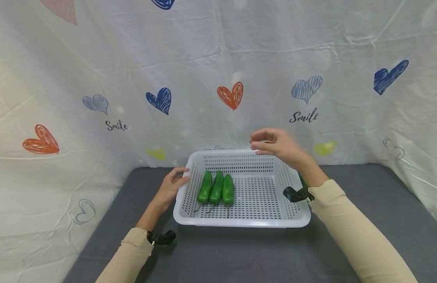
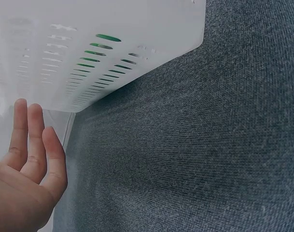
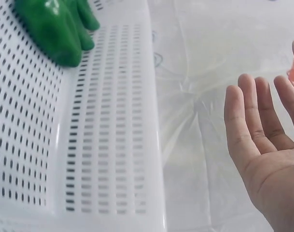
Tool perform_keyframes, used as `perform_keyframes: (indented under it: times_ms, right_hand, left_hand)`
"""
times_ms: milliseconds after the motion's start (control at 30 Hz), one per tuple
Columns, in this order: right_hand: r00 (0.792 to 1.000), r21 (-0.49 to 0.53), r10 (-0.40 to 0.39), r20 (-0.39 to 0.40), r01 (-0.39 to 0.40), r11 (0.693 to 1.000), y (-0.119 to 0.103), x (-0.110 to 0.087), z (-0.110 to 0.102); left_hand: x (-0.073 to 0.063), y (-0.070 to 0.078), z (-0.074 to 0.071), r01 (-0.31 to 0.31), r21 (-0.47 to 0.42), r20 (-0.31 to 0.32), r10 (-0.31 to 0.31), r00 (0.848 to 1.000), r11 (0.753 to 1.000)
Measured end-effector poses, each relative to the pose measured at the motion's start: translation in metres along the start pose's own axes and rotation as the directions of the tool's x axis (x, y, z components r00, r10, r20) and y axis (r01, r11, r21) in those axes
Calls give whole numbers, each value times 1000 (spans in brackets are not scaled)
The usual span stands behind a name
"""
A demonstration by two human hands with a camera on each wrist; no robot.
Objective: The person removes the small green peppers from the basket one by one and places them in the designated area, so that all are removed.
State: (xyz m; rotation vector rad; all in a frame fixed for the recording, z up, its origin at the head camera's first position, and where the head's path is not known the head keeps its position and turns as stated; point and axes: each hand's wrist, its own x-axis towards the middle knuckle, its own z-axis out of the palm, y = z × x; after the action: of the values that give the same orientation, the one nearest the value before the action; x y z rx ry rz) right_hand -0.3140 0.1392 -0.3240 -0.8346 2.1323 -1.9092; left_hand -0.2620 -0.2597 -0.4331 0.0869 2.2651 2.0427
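One word can be read in the head view, printed twice on the pale hanging cloth (image 1: 193, 102) (in dark, slanting script both times). The first "Smile" (image 1: 116, 125) stands left of the frame's centre; the second "Smile" (image 1: 304, 115) sits slightly higher, right of centre.

cream sleeves (image 1: 359, 232), black wristbands (image 1: 304, 193), seemingly with small dark housings (image 1: 167, 237).

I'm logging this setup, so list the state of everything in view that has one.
White basket: upright, holding peppers
Three green peppers: side by side, stems attached
Green item by the basket's right side: mostly hidden, state unclear
Left hand: at the basket's left rim
Right hand: raised, holding nothing
Black wrist devices: worn, one per wrist
Heart-print cloth: hanging, wrinkled
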Motion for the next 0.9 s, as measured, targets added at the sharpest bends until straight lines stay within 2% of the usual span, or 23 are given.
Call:
perform_keyframes:
  times_ms: [233, 533, 900]
  right_hand:
    - [999, 88, 48, 27, -50, 995, 6, 14, 16]
    - [992, 197, 122, 37, -127, 972, 13, 25, 33]
    - [977, 222, 188, 98, -205, 953, 27, 36, 57]
  left_hand:
    - [0, 0, 0, -3, -4, 5, 3, 1000, 1000]
    - [0, 0, -1, -13, -4, 3, 13, 1000, 1000]
    - [-2, 2, 1, -11, -8, 7, 11, 1000, 1000]
